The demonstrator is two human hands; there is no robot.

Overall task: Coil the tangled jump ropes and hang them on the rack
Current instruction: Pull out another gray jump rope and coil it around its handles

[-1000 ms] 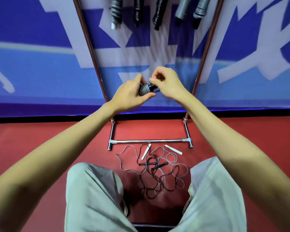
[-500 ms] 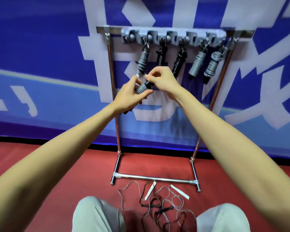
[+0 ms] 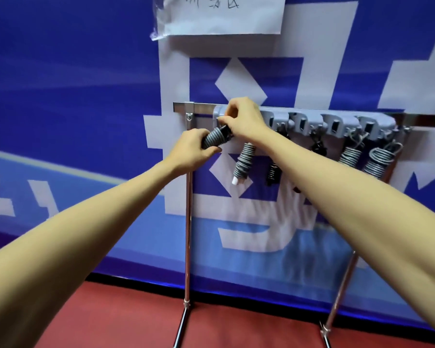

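A coiled grey jump rope [image 3: 215, 137] with a black handle end is held up at the left end of the rack's grey hook strip [image 3: 337, 123]. My left hand [image 3: 194, 150] grips the coil from below. My right hand [image 3: 244, 120] pinches the coil's top end right at the leftmost hook, which it hides. Several coiled ropes hang from the other hooks: a grey one with a white handle [image 3: 244, 160], black ones [image 3: 273, 172] partly behind my right forearm, and two grey ones [image 3: 350, 156] at the right.
The chrome rack [image 3: 188, 222] stands on a red floor [image 3: 111, 317] against a blue and white banner wall [image 3: 60, 96]. A paper sign [image 3: 221, 15] is taped above it. The rack's right leg [image 3: 342, 292] slants down toward the floor.
Both hands rose with the grey coil from mid-rack height up to the leftmost hook. The view tilted up and closer, so the tangled ropes on the floor left the frame.
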